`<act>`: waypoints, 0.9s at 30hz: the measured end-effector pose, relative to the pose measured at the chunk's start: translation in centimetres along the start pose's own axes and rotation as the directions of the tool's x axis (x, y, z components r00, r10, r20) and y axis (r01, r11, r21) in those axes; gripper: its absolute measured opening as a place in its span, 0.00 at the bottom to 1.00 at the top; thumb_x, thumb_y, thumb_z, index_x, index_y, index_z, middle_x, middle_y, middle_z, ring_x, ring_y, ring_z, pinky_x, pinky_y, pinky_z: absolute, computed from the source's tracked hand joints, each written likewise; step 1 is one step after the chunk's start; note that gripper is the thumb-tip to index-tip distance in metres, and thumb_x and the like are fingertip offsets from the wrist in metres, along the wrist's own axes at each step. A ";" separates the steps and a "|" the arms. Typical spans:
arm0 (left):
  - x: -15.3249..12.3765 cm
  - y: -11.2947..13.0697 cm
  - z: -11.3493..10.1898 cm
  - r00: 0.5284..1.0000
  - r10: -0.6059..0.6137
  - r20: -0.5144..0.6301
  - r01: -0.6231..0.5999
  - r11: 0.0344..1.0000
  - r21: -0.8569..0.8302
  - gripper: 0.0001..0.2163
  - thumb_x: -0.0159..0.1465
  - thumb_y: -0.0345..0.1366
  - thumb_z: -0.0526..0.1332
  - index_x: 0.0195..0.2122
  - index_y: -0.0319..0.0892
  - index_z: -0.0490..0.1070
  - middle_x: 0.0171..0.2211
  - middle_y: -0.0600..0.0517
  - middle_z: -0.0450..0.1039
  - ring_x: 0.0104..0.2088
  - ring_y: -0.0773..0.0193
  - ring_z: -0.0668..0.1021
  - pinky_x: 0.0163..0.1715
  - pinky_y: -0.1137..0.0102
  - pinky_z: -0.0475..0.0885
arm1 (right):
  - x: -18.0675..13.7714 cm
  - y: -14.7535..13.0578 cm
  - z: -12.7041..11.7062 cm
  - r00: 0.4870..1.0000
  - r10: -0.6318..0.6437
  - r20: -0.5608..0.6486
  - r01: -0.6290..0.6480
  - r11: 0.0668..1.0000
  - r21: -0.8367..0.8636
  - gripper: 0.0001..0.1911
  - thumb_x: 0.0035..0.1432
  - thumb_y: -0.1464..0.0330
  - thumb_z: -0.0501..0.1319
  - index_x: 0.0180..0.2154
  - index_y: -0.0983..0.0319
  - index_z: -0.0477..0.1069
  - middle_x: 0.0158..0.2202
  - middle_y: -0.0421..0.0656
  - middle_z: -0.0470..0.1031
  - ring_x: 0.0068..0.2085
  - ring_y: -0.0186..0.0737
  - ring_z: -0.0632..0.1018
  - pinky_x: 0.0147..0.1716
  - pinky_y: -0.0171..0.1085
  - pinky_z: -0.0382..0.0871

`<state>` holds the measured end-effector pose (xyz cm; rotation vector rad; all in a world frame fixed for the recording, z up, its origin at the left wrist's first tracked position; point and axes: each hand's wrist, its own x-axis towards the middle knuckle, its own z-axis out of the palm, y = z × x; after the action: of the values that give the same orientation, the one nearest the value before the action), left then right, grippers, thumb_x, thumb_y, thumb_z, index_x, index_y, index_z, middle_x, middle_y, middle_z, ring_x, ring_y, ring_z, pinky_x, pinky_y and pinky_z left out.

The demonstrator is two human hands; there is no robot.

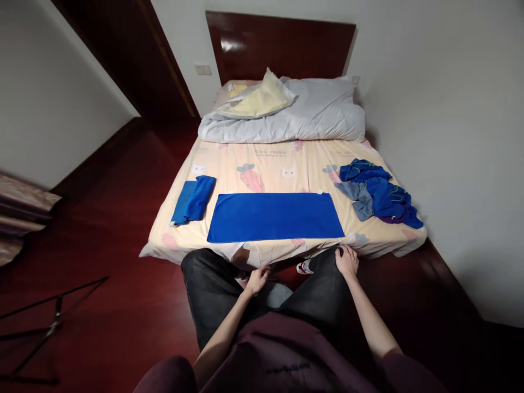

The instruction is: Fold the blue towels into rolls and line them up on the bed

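A bright blue towel [275,216] lies spread flat as a long rectangle near the foot of the bed [286,164]. My left hand [257,279] hangs just below the bed's front edge, fingers loosely curled, holding nothing. My right hand [347,261] rests near the edge below the towel's right corner, also holding nothing. A folded blue towel [194,200] lies to the left of the flat one. A heap of blue and grey cloths [379,194] sits at the bed's right side.
A grey duvet [286,117] and a yellow pillow [257,98] are bunched at the dark wooden headboard [282,46]. The dark red floor [102,262] spreads left, with a thin metal stand [49,322] on it. A white wall [458,164] runs close along the bed's right.
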<state>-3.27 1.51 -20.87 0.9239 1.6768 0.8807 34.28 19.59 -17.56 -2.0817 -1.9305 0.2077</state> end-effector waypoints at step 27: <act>5.7 9.9 6.7 0.956 -0.295 0.000 0.029 0.093 -0.995 0.16 0.70 0.25 0.64 0.57 0.44 0.74 0.58 0.45 0.80 0.49 0.63 0.85 0.55 0.67 0.80 | 0.9 -6.2 -3.1 0.999 -0.029 0.022 0.030 0.999 -0.025 0.25 0.68 0.63 0.51 0.61 0.63 0.73 0.61 0.60 0.74 0.63 0.63 0.72 0.63 0.59 0.67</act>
<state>3.60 11.84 -16.17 -0.3774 0.8323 1.6530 29.43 20.48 -12.63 -2.0739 -1.9852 0.2004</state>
